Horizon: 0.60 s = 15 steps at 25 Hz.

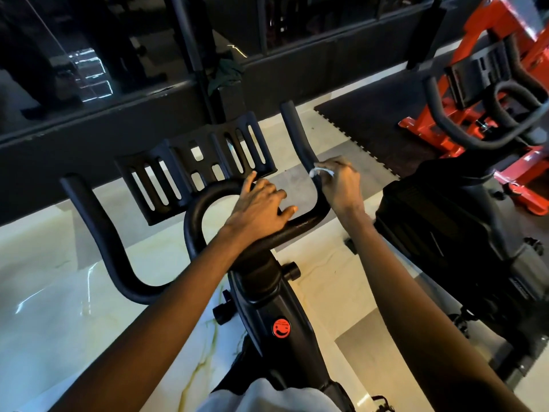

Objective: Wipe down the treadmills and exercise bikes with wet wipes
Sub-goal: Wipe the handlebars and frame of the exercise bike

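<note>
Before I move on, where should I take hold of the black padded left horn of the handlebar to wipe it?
Wrap the white wet wipe around the black padded left horn at its rounded top end, coming from above. It rises free and nearly straight there, so the grip can likely slide down to the low bend.

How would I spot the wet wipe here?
Find the central black exercise bike, then its handlebar's right upright prong. The right hand grips it; the wet wipe is the white scrap poking from its fingers, the only white thing on black bars.
</note>
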Tool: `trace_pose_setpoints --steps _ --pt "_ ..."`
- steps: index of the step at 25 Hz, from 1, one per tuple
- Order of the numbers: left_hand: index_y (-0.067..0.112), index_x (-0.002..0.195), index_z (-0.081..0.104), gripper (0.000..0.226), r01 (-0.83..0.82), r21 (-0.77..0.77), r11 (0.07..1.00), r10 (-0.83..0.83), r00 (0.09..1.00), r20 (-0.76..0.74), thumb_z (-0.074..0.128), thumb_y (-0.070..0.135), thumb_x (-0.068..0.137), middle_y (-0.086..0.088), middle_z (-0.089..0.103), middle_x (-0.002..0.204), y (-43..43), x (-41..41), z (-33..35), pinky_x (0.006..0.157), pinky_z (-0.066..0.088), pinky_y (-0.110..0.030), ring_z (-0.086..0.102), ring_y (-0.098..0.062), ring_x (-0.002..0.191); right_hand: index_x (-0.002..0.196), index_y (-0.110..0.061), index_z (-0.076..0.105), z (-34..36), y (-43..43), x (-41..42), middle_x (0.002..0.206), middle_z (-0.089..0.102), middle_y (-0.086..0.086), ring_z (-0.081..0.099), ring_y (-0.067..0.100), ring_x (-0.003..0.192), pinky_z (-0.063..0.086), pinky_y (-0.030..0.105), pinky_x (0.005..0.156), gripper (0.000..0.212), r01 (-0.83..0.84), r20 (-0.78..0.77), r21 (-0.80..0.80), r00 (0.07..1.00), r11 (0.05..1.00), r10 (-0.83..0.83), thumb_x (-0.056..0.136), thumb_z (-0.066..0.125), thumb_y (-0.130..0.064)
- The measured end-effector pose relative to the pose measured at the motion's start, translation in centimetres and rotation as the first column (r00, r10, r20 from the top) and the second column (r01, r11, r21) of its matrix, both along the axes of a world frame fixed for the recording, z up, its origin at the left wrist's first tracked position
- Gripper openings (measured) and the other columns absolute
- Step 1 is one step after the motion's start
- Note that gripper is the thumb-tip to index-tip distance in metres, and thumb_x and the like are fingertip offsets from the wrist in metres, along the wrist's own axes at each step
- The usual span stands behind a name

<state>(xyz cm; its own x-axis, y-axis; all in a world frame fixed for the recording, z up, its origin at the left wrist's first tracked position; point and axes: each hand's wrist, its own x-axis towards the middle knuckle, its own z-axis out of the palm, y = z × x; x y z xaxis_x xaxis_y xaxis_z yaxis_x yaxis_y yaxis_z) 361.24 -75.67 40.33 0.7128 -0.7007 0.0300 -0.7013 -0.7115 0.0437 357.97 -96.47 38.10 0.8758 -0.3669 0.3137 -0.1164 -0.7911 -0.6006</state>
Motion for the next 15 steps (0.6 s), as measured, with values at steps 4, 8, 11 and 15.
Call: trace_pose_setpoints --steps 4,8,11,15 --pt "0.025 0.134 0.061 0.063 0.011 0.015 1.000 -0.010 0.999 -0.033 0.030 0.067 0.100 -0.002 0.059 0.136 0.6 1.3 0.0 0.119 0.012 -0.049 0.041 -0.021 0.135 0.115 -0.013 0.075 0.7 -1.0 -1.0 0.124 0.063 0.004 0.058 0.013 0.111 0.039 0.013 0.090 0.021 -0.181 -0.093 -0.130 0.981 0.975 0.170 0.095 0.066 -0.014" --pt "0.030 0.140 0.056 0.067 0.109 0.010 0.994 -0.107 0.988 -0.113 0.032 0.073 0.095 0.003 0.053 0.142 1.8 2.1 0.4 0.118 0.008 -0.045 0.033 -0.018 0.139 0.115 -0.014 0.075 -0.1 -1.4 -1.3 0.118 0.068 0.002 0.063 0.011 0.101 0.036 0.001 0.087 0.026 -0.123 -0.058 -0.098 0.991 0.988 0.118 0.090 0.072 -0.010" --pt "0.035 0.146 0.049 0.064 0.158 -0.002 0.987 -0.156 0.974 -0.166 0.039 0.071 0.094 0.005 0.043 0.150 2.9 2.8 0.6 0.120 0.000 -0.043 0.022 -0.015 0.146 0.114 -0.011 0.073 0.2 -1.4 0.9 0.111 0.069 0.003 0.064 0.016 0.098 0.040 0.011 0.083 0.029 -0.062 -0.071 -0.078 0.996 0.995 0.056 0.086 0.078 -0.020" --pt "0.039 0.146 0.046 0.062 0.165 -0.043 0.985 -0.171 0.967 -0.189 0.042 0.071 0.094 0.007 0.039 0.152 3.8 3.5 0.3 0.120 -0.002 -0.042 0.020 -0.014 0.147 0.095 -0.015 0.076 1.1 -0.2 3.0 0.097 0.067 -0.002 0.057 0.008 0.084 0.046 0.016 0.071 0.009 -0.015 -0.018 -0.036 1.000 0.999 0.014 0.086 0.077 -0.014"
